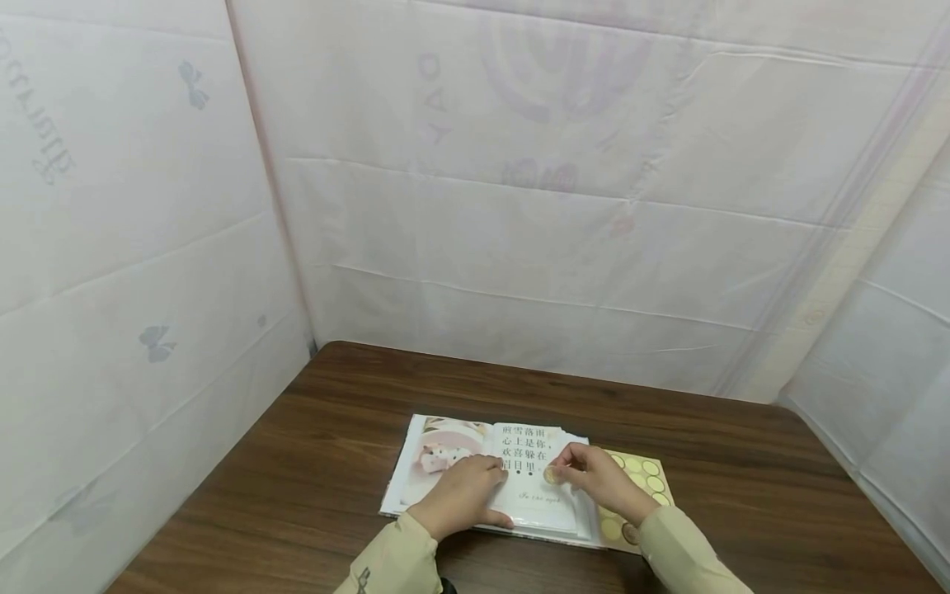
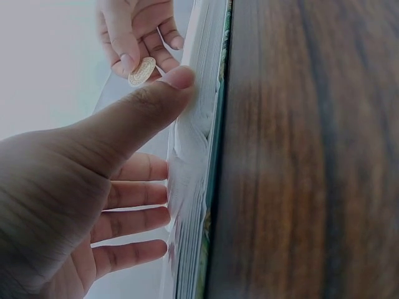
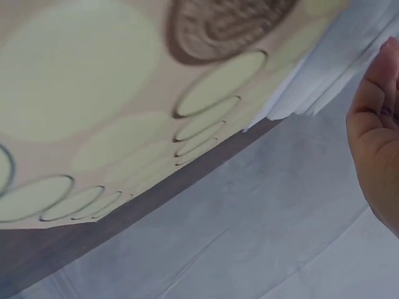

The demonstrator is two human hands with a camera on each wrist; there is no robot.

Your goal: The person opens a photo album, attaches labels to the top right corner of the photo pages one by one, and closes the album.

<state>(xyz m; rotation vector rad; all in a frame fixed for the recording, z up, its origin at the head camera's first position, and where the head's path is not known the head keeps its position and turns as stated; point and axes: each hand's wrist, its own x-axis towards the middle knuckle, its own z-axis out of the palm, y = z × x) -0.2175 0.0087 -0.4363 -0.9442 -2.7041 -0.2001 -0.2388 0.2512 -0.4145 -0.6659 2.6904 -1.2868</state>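
An album (image 1: 545, 517) lies spread on the table, a picture on its left page and printed Chinese characters on its right. My left hand (image 1: 460, 495) rests across the middle of it; in the left wrist view its fingers (image 2: 134, 194) are extended and the thumb lies along the page edges. Between thumb and fingertips my right hand (image 1: 603, 480) pinches a round gold sticker (image 2: 142, 71) over the right page. Partly beneath the album's right side is a sticker sheet (image 1: 637, 464) with pale round outlines. A darker embossed sticker (image 3: 224, 28) is still on that sheet.
The brown wooden table (image 1: 312, 487) has rounded far corners. Pale printed cloth (image 1: 475, 239) hangs behind it and on both sides. The album's thick stack of page edges (image 2: 190, 249) faces the near side of the table.
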